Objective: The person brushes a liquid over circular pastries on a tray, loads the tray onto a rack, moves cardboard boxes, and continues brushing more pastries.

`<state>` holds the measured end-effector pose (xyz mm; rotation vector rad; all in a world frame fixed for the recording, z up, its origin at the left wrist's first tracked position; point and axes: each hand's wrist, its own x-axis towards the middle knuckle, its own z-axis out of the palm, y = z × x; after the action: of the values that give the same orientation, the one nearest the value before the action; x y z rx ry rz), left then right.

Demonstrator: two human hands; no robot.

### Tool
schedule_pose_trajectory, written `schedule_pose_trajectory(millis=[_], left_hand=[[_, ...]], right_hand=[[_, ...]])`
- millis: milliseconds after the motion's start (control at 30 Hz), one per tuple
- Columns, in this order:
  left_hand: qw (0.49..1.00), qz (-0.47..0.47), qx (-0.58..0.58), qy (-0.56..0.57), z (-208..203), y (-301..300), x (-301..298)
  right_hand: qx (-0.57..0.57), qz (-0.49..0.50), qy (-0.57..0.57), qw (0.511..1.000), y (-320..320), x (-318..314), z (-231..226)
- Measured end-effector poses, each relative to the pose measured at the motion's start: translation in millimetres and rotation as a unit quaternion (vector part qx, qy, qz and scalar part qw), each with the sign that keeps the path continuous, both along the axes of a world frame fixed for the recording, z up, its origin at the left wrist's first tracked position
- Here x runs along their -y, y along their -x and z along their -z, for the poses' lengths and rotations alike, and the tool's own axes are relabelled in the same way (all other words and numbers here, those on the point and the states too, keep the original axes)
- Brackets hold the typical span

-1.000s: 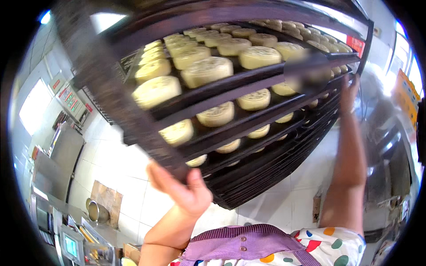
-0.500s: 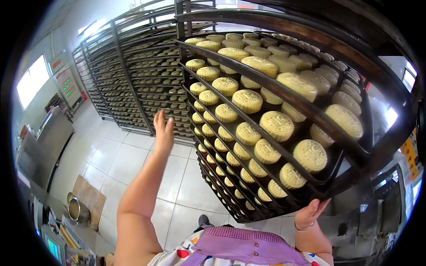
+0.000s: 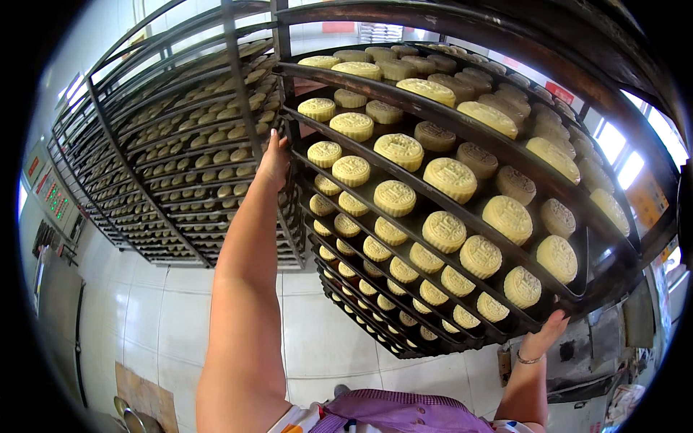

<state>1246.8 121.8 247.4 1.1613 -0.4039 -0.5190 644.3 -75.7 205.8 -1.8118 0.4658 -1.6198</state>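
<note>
A tall dark metal tray rack (image 3: 283, 36) fills the middle and right, tilted in the fisheye picture. Its stacked dark trays carry rows of round, pale yellow mooncakes (image 3: 450, 180) with stamped tops and fluted sides. My left arm reaches forward, and my left hand (image 3: 274, 160) is closed at the rack's left upright, its fingers partly hidden. Low on the right, my right hand (image 3: 543, 338), with a bracelet at the wrist, grips the rack's near right corner; some of its fingers are out of sight.
A second loaded rack (image 3: 105, 130) stands close behind on the left. White floor tiles (image 3: 317, 346) lie below, with a brown cardboard sheet (image 3: 148, 393) and a metal pot (image 3: 141, 420) at lower left. A steel cabinet (image 3: 61, 310) runs along the left side.
My left hand has gone from free in the air to the rack's left upright. My right hand has moved right and slightly up with the rack's corner. The second rack looks nearer.
</note>
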Motion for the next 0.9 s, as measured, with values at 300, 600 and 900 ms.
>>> schedule_pose_trajectory(millis=[300,600,900], left_hand=[[0.993,0.051,-0.036,0.097,-4,-29,61],[0.975,0.139,-0.162,0.056,-10,-45,81],[0.957,0.233,-0.062,0.161,22,-97,108]], right_hand=[[0.091,-0.088,-0.158,0.979,-17,-17,2],[0.227,-0.032,-0.214,0.949,-69,-34,-20],[0.245,0.076,-0.198,0.946,-92,-49,-29]])
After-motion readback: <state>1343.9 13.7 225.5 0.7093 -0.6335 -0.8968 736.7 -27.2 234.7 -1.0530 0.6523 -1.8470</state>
